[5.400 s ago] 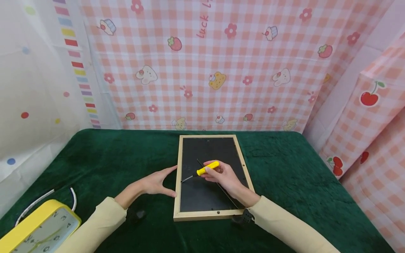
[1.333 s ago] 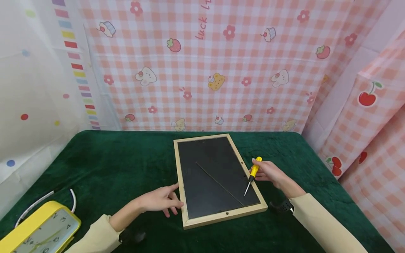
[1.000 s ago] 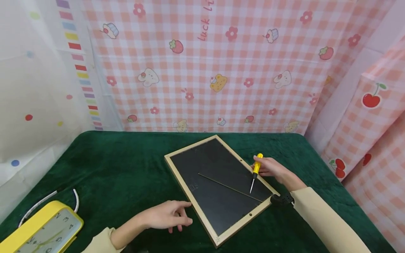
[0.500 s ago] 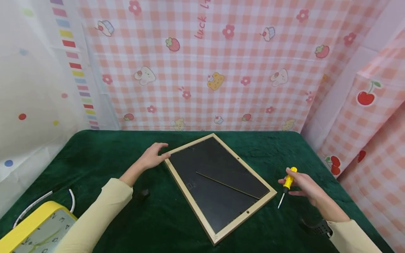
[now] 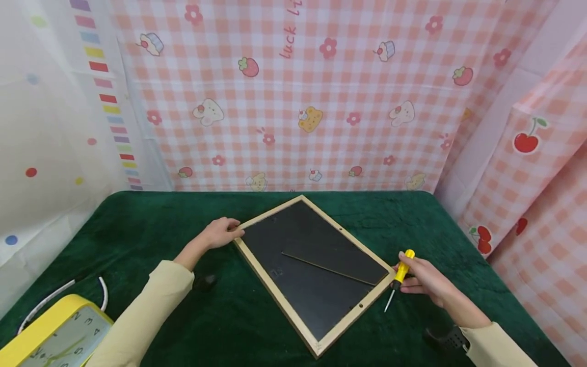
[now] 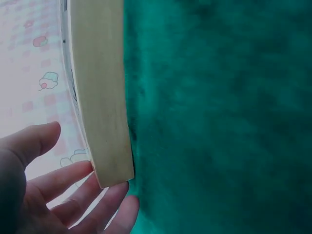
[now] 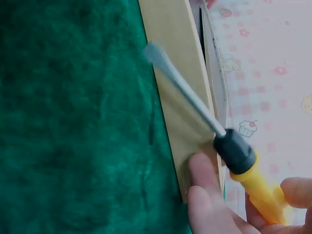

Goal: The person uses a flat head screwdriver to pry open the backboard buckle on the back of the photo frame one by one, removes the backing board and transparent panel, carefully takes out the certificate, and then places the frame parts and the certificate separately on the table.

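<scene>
A picture frame with a pale wooden rim (image 5: 275, 289) lies turned at an angle on the green cloth, its black backing (image 5: 302, 224) facing up. A thin brownish strip (image 5: 327, 268) runs diagonally across the backing. My left hand (image 5: 217, 233) is at the frame's left corner; in the left wrist view its fingertips touch the wooden end (image 6: 105, 112) while the thumb stands apart. At the right corner, my right hand (image 5: 428, 280) holds a yellow-handled screwdriver (image 5: 404, 265), metal tip pointing down. Other fingers of that hand touch the frame's edge (image 7: 170, 97) in the right wrist view.
A yellow clock (image 5: 59, 318) stands at the front left, partly behind the left sleeve, with a white curved band (image 5: 104, 294) beside it. Dark green cloth (image 5: 174, 219) covers the table. A pink checked curtain (image 5: 275, 102) hangs behind, with more drapes at both sides.
The screwdriver tip has left the frame's left inner edge. The frame has been rotated. My left hand moved up to the left corner; the right moved out and back to the right corner, still gripping the screwdriver.
</scene>
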